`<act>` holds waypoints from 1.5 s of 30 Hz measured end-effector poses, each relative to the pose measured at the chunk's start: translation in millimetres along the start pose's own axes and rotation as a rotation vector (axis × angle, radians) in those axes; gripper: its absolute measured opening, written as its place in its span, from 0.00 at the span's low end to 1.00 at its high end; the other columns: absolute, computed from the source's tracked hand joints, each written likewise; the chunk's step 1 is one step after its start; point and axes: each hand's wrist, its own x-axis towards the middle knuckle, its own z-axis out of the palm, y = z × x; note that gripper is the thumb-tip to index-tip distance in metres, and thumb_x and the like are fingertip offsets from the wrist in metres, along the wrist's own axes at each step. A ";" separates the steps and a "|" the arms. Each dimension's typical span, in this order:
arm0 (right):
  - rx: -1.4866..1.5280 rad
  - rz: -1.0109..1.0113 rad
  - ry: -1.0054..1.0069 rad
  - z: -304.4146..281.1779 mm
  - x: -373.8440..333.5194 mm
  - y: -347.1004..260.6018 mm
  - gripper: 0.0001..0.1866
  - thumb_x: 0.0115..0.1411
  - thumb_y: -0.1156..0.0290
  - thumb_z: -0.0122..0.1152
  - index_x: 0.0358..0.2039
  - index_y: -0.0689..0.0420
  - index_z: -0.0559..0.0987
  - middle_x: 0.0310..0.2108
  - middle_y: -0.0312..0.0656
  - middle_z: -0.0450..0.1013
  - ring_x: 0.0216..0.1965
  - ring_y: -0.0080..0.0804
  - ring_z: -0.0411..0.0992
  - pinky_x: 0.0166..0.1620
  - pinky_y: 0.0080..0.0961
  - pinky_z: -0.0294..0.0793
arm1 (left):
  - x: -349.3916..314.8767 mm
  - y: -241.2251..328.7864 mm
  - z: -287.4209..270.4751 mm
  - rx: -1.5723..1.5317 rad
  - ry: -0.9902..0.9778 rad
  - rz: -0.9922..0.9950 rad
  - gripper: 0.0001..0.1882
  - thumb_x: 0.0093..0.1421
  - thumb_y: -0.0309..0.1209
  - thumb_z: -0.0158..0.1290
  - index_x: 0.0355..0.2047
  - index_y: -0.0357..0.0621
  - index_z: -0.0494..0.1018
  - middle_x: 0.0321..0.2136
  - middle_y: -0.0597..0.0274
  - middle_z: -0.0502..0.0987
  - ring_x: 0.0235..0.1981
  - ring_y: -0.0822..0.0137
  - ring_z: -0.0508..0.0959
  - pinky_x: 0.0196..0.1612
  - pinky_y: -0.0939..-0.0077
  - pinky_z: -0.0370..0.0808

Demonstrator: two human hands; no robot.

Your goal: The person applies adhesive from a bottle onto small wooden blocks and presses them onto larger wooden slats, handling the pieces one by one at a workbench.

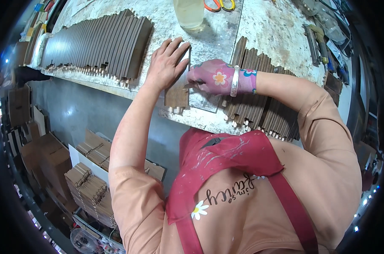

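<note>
A dark brown wooden board (176, 96) lies on the worktable, with light wooden dowels sticking out of its near end. My bare left hand (168, 63) rests on its far part, palm down with the fingers stretched out. Just right of it is my right hand (213, 77), in a purple flowered glove and with a silver bracelet at the wrist. Its fingers are closed at the board's right edge; a small brownish tip shows there, too little to name.
Rows of similar dowelled boards stand at the left (94, 44) and right (259, 93). A jar of yellowish liquid (188, 15) and scissors (219, 5) are at the far side. A green-handled tool (321, 40) lies far right. Stacked wood pieces (88, 186) sit below the table's left edge.
</note>
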 end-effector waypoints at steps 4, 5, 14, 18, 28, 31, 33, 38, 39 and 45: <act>0.072 0.075 0.006 2.7 -1.2 -0.9 0.10 0.54 0.68 0.58 0.38 0.52 0.78 0.33 0.47 0.76 0.37 0.49 0.76 0.40 0.44 0.73 | -0.2 2.9 -3.6 0.003 -0.010 -0.010 0.26 0.63 0.41 0.50 0.61 0.56 0.66 0.64 0.59 0.63 0.64 0.48 0.60 0.64 0.53 0.58; 0.087 0.093 0.003 3.3 -2.1 -0.5 0.10 0.55 0.68 0.57 0.38 0.53 0.78 0.32 0.48 0.76 0.37 0.49 0.75 0.40 0.44 0.72 | -0.8 3.9 -4.0 0.026 -0.005 -0.011 0.26 0.63 0.42 0.50 0.61 0.56 0.66 0.64 0.60 0.63 0.65 0.49 0.60 0.63 0.53 0.59; 0.133 0.113 0.194 16.0 -23.8 -19.6 0.10 0.59 0.65 0.55 0.38 0.55 0.78 0.32 0.47 0.75 0.33 0.48 0.75 0.38 0.40 0.73 | -3.3 5.2 -2.1 0.049 0.007 -0.030 0.25 0.64 0.43 0.48 0.62 0.56 0.66 0.63 0.62 0.62 0.65 0.54 0.60 0.59 0.51 0.61; 0.403 0.188 0.317 8.3 -41.5 -28.9 0.10 0.61 0.66 0.57 0.38 0.59 0.79 0.32 0.47 0.76 0.33 0.39 0.75 0.39 0.32 0.74 | 1.1 0.4 -3.5 -0.013 0.077 -0.003 0.24 0.63 0.42 0.52 0.58 0.51 0.68 0.61 0.56 0.65 0.61 0.52 0.65 0.58 0.53 0.65; 0.958 0.352 0.574 5.7 -57.9 -24.4 0.15 0.62 0.66 0.61 0.43 0.65 0.78 0.37 0.39 0.76 0.41 0.24 0.72 0.47 0.26 0.72 | 54.8 -9.3 -25.3 -0.596 0.407 -0.288 0.38 0.58 0.38 0.62 0.64 0.37 0.59 0.60 0.48 0.66 0.60 0.52 0.67 0.60 0.64 0.65; 1.006 0.347 0.645 7.5 -61.8 -30.9 0.12 0.61 0.68 0.61 0.40 0.64 0.79 0.33 0.37 0.76 0.35 0.21 0.71 0.40 0.23 0.72 | 36.7 -10.4 -37.9 -0.758 0.501 -0.398 0.14 0.62 0.31 0.58 0.47 0.40 0.75 0.47 0.57 0.73 0.48 0.68 0.73 0.47 0.73 0.71; 0.988 0.314 0.711 8.6 -69.4 -31.5 0.10 0.60 0.69 0.60 0.37 0.62 0.78 0.30 0.39 0.76 0.31 0.24 0.71 0.36 0.24 0.72 | 13.4 19.6 -52.1 -0.774 0.415 -0.393 0.08 0.61 0.28 0.57 0.40 0.40 0.78 0.43 0.59 0.74 0.46 0.68 0.74 0.46 0.73 0.72; 0.654 0.350 0.506 15.2 -65.7 -43.5 0.09 0.60 0.67 0.58 0.38 0.59 0.78 0.30 0.47 0.75 0.31 0.38 0.74 0.37 0.33 0.73 | -31.7 80.1 -80.4 -0.501 0.052 -0.147 0.13 0.52 0.28 0.64 0.39 0.42 0.80 0.47 0.58 0.72 0.51 0.57 0.70 0.55 0.65 0.67; 0.565 0.296 0.545 18.5 -61.9 -47.0 0.10 0.60 0.67 0.58 0.38 0.58 0.79 0.30 0.48 0.75 0.32 0.42 0.75 0.38 0.35 0.73 | -36.0 80.8 -82.0 -0.493 -0.008 -0.130 0.13 0.51 0.28 0.64 0.38 0.42 0.80 0.47 0.59 0.72 0.52 0.56 0.70 0.56 0.65 0.66; 0.174 0.202 0.184 9.6 -42.2 -68.2 0.08 0.61 0.67 0.54 0.41 0.51 0.77 0.34 0.46 0.75 0.34 0.50 0.75 0.38 0.45 0.73 | -66.1 66.3 -91.8 -0.408 -0.117 -0.140 0.05 0.52 0.28 0.62 0.29 0.41 0.80 0.43 0.60 0.76 0.46 0.56 0.71 0.51 0.65 0.69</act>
